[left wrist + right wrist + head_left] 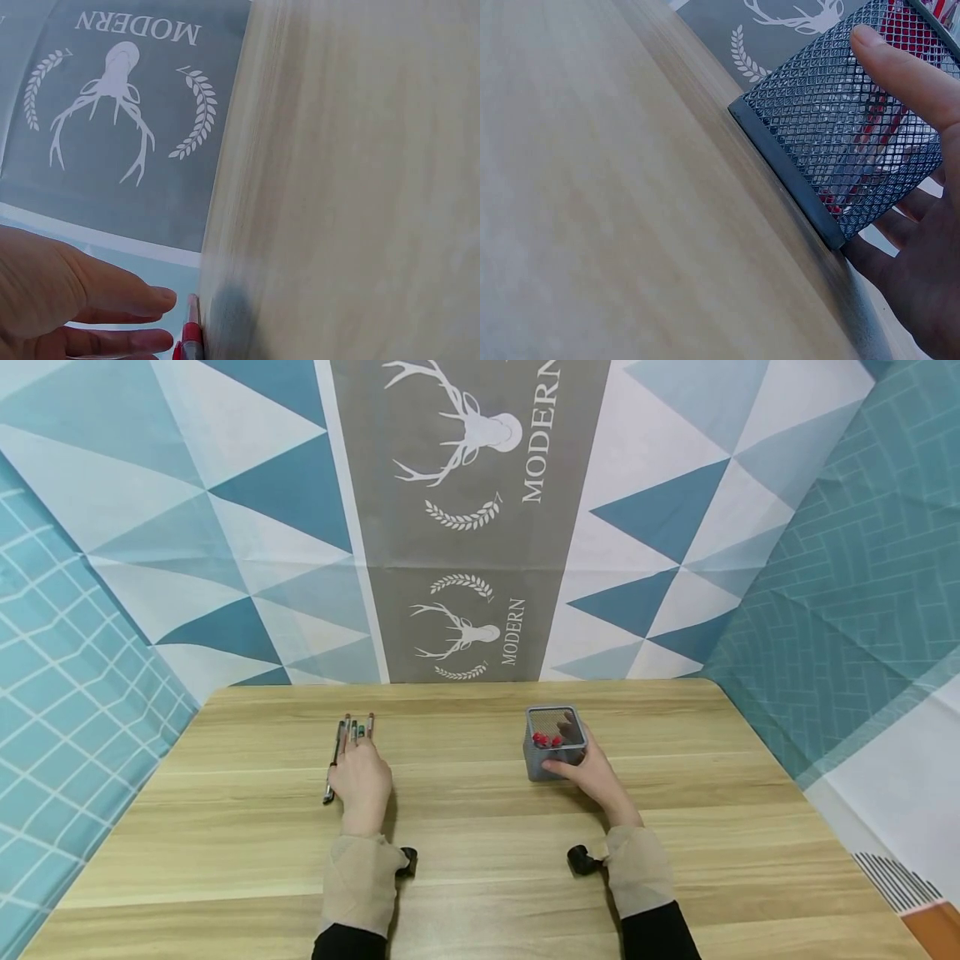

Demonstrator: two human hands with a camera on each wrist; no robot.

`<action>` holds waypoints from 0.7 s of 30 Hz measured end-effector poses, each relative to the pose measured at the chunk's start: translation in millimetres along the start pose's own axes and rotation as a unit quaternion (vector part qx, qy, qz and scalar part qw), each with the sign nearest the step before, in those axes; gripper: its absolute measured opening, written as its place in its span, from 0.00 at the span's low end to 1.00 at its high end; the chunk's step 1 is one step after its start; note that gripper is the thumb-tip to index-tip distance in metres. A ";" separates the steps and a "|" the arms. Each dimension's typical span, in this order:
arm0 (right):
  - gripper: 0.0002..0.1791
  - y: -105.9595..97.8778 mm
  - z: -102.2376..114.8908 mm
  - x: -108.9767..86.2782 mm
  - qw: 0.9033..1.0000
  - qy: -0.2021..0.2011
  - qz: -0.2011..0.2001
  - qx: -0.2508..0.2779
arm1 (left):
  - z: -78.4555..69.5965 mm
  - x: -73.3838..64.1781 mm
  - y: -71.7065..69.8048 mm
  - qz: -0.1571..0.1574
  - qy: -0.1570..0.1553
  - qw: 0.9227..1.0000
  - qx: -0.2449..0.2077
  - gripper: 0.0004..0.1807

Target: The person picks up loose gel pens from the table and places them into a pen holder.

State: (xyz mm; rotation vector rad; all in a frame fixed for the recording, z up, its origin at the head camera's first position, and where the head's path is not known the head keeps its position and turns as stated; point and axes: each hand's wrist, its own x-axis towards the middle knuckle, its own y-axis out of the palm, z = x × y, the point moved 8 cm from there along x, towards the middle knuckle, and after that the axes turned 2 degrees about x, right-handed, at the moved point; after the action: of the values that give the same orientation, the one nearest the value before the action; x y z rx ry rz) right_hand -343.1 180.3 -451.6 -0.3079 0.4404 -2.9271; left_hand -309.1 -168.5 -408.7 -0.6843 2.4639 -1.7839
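Observation:
On the left half of the table, my left hand (pixel 362 777) is over several pens (pixel 371 725) lying side by side, their far ends showing past the fingers. A black pen (pixel 330 785) lies along the hand's left side. In the left wrist view, the thumb and a finger are extended beside a pen with a red part (pixel 193 334), with a gap between them. My right hand (pixel 592 772) grips a grey mesh pen holder (pixel 536 767), thumb on the near side and other fingers around the far side. Red-ended pens (pixel 546 741) stand inside it, visible through the mesh.
The wooden table (pixel 465 827) ends at a patterned backdrop (pixel 461 610) along its far edge. Patterned blue cloth (pixel 67 693) hangs at the left side, with more cloth (pixel 847 610) on the right. Black wrist devices (pixel 581 860) stick out beside both sleeves.

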 end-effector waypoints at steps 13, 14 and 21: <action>0.49 3.9 26.3 -8.8 1.000 0.020 0.012 0.014 | 2.9 -1.7 4.0 0.037 -0.006 0.999 0.006 0.10; 0.49 3.9 26.4 -8.8 1.000 0.020 0.012 0.016 | 2.7 -2.0 3.7 0.035 -0.004 0.999 0.007 0.10; 0.49 3.7 26.7 -8.2 1.000 0.015 0.012 0.017 | 5.8 -1.2 9.7 0.072 -0.011 0.997 0.011 0.11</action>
State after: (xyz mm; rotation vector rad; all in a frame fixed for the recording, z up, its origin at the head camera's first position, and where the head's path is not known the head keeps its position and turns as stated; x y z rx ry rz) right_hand -328.7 171.1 -429.2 -0.2535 0.3944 -2.9166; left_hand -309.7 -170.9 -419.8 -0.5068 2.4076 -1.7389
